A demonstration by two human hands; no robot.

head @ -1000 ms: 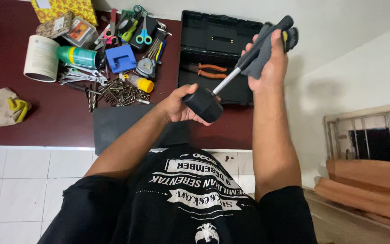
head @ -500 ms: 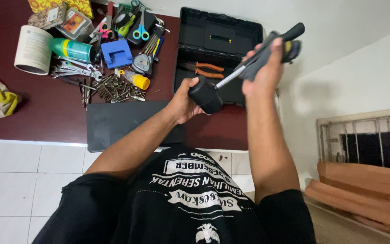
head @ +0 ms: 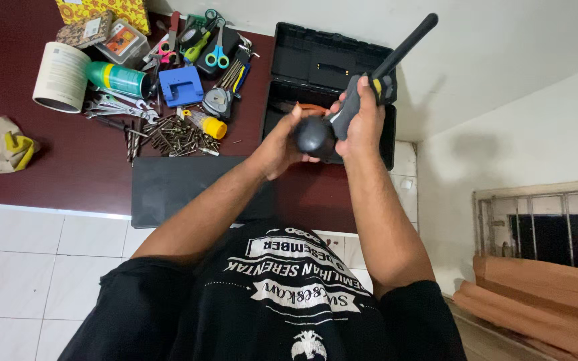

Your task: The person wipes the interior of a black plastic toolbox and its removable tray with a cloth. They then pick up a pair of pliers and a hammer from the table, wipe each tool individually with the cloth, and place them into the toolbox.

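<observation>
Hands meet over the open black toolbox (head: pixel 332 73). My left hand (head: pixel 282 144) cups the round black head of the rubber mallet (head: pixel 342 117), fingers curled about it. My right hand (head: pixel 362 120) is closed around the grey shaft just above the head, so the two hands nearly touch; the black handle slants up and to the right past my knuckles. Compared with half a second ago, my right hand has slid down the shaft toward the head, leaving more handle bare. Scissors (head: pixel 219 50) and loose screws (head: pixel 175 137) lie on the maroon table (head: pixel 48 167) to the left.
</observation>
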